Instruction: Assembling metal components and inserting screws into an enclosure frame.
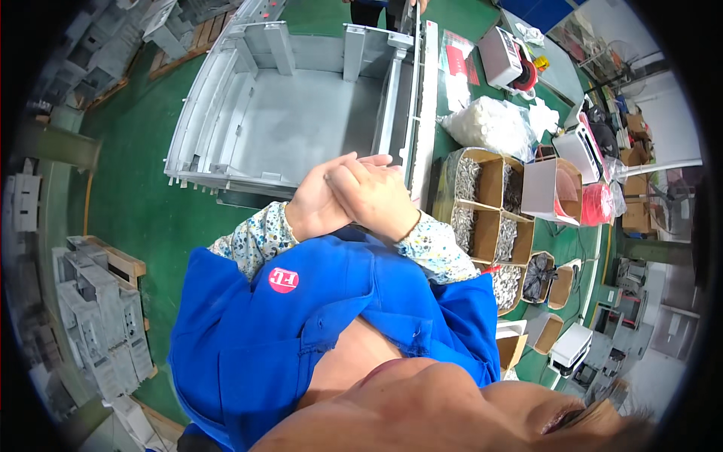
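Note:
In front of my chest my left hand [315, 202] and my right hand [380, 199] are pressed together, the right one laid over the left. The fingers of both are folded against each other, and whatever lies between the palms, if anything, is hidden. Just beyond them stands a large grey metal cabinet shell [301, 113], open at the top, with brackets along its inner walls. A long pale rail [423, 105] runs beside its right side, close to my right hand.
On the right, cardboard compartments [482, 205] hold small metal parts, beside a bag of white pieces [489, 124], a red spool [525, 75] and a pink roll [597, 203]. Another person [369, 13] stands at the far end. Grey metal housings [98, 309] are stacked at left.

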`<control>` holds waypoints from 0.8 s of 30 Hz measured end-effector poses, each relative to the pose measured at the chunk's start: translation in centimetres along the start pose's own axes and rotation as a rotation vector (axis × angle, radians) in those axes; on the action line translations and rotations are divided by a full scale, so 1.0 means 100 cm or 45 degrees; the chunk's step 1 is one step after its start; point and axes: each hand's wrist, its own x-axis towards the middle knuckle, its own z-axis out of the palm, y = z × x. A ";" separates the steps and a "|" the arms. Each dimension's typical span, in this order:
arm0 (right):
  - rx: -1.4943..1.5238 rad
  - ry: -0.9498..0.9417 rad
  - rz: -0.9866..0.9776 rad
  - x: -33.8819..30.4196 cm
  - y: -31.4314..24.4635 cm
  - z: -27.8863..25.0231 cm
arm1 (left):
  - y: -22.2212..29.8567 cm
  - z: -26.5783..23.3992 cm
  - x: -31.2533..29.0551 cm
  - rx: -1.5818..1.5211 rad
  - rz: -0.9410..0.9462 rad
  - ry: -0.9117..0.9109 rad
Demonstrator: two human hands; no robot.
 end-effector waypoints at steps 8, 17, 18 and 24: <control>-0.057 0.208 -0.298 0.017 0.008 0.009 | -0.001 -0.045 -0.008 -0.188 0.277 -0.177; -0.060 0.288 -0.149 0.023 0.012 0.003 | 0.000 -0.049 0.000 -0.181 0.340 -0.066; 0.003 0.313 -0.073 0.022 0.014 0.001 | 0.002 -0.047 0.002 -0.170 0.318 -0.067; 0.146 0.471 0.177 0.013 0.025 -0.011 | 0.016 -0.026 0.000 0.268 0.258 0.082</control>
